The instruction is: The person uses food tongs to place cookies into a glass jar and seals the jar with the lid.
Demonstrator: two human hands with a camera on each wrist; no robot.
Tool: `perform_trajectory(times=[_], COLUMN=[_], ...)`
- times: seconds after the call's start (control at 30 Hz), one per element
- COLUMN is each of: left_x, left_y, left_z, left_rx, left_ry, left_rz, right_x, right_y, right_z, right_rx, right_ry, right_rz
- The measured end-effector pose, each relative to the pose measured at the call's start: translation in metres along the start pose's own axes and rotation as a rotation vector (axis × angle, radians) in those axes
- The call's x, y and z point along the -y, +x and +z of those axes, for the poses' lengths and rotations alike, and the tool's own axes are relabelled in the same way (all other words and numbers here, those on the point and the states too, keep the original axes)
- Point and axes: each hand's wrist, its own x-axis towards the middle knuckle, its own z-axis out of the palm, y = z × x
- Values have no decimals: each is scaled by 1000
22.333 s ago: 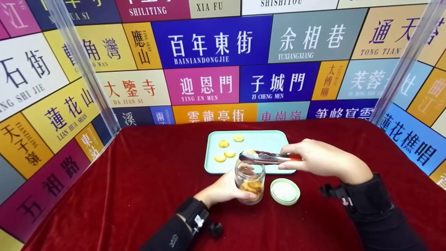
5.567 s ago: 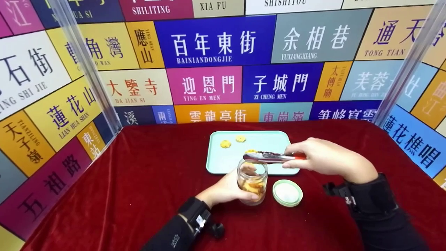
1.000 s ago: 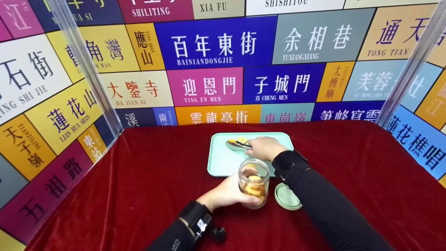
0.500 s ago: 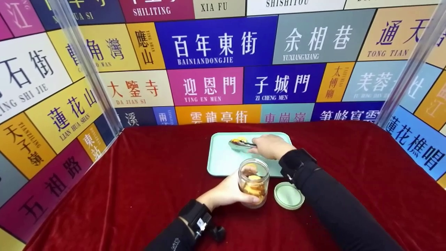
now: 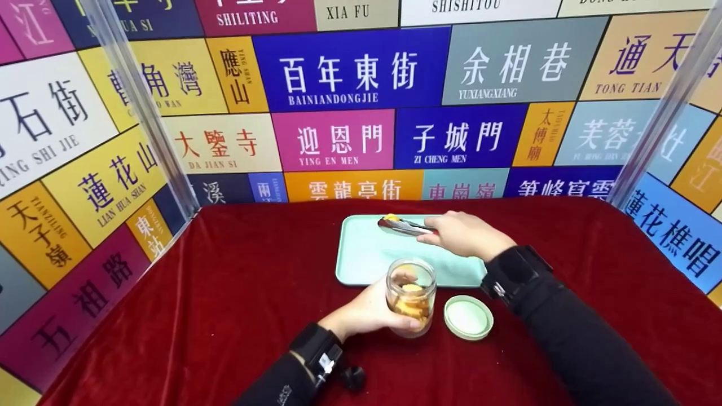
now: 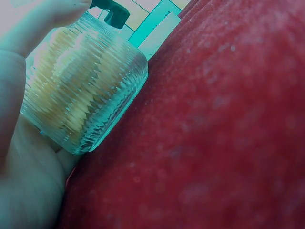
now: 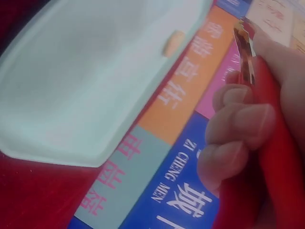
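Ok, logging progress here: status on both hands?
Left hand gripping glass jar of cookies. Right hand holding red-handled tongs at tray. Lid off; jar mouth unblocked.

multicoloured lettered wall (image 5: 350,70) (Chinese and Latin) | dark-red tablecloth (image 5: 237,282)

The right hand (image 7: 236,121) grips shiny, red-handled metal tongs (image 7: 280,162). A pale mint, round-cornered tray (image 7: 81,81) bears one small golden-tan biscuit (image 7: 173,44) near its rim; a red cloth-covered surface (image 7: 35,195) and multicoloured lettered wall panels (image 7: 174,179) lie around it.
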Motion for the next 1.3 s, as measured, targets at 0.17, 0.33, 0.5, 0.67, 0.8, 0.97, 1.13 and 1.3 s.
perform_trajectory(times=[0.17, 0.33, 0.5, 0.67, 0.8, 0.97, 1.13, 1.3], left_x=[-2, 0, 3, 3, 2, 1, 2, 2], left_y=[0, -2, -3, -2, -1, -1, -1, -1], left_z=[1, 0, 0, 0, 0, 0, 1, 0], left_rx=[-4, -9, -13, -8, -9, -23, -17, -22], left_ry=[-8, 5, 16, 22, 29, 46, 29, 10], left_rz=[-7, -27, -21, -18, -29, -39, -39, -48], right_x=[-3, 1, 8, 13, 15, 19, 23, 28], right_y=[-16, -32, -48, -66, -81, -93, -102, -109], right_z=[-6, -14, -23, -32, -40, -48, -52, -58], right_rx=[-42, -74, -100, -122, -135, -126, -81, -57], right_ry=[-1, 28, 47, 51, 63, 85, 110, 134], right_rz=[-9, -5, -21, -35, -40, -47, -47, -56])
